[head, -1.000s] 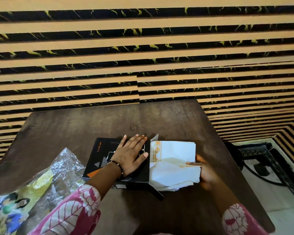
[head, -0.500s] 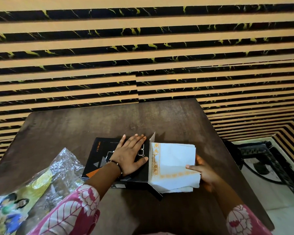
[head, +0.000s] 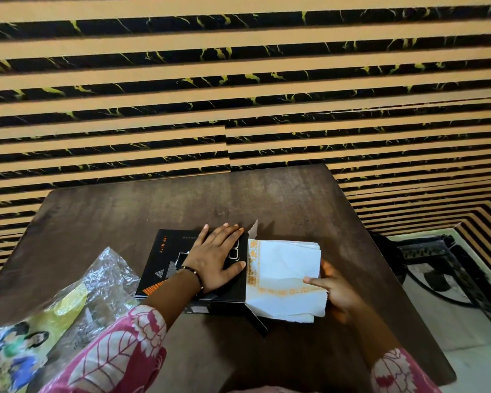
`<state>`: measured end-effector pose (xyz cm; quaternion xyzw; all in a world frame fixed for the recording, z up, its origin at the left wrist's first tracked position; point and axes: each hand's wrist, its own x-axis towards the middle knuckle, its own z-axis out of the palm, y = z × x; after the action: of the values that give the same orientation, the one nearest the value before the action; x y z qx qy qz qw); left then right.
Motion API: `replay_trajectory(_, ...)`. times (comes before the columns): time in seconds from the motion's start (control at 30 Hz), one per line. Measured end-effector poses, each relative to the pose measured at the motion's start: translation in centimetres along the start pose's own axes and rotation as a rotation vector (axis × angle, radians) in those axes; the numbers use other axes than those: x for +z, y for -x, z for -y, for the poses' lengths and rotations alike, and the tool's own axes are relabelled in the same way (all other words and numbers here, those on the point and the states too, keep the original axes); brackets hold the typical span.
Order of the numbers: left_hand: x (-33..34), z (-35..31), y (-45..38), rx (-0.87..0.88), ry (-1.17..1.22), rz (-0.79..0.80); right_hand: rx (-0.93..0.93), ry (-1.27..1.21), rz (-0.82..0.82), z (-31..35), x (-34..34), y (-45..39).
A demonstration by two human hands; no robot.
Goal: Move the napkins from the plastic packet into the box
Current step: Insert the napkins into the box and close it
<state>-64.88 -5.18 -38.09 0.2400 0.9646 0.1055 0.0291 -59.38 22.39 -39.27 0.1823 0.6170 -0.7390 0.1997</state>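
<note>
A flat black box (head: pixel 165 262) lies on the dark wooden table (head: pixel 182 202), its right end open with flaps sticking out. My left hand (head: pixel 217 258) rests flat on the box lid, fingers straight. A stack of white napkins (head: pixel 285 276) with an orange patterned border juts out of the open right end. My right hand (head: pixel 333 290) holds the stack at its right edge, thumb on top and fingers beneath. The crumpled plastic packet (head: pixel 68 304), clear with a yellow printed part, lies at the front left.
A wall of tan and black marbled stripes rises right behind the table. Off the table's right edge, dark metal furniture legs (head: pixel 442 268) stand on a pale tiled floor (head: pixel 471 361).
The rumpled napkin stack has been flattened and slid left, partway into the box's open end. My left hand has stayed flat on the lid.
</note>
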Motion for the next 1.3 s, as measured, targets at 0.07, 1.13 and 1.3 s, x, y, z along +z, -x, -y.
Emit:
replay_trajectory(0.07, 0.0, 0.0, 0.0, -0.002, -0.001, -0.003, -0.03, -0.001, 0.022, 0.1, 0.4, 0.2)
replay_trajectory(1.13, 0.0, -0.1, 0.0, -0.01, 0.005, -0.008, 0.03, 0.408, -0.305, 0.6, 5.2, -0.7)
replay_trajectory(1.3, 0.1, 0.0, -0.1, -0.004, 0.026, -0.022, -0.068, 0.374, -0.186, 1.2, 5.5, 0.2)
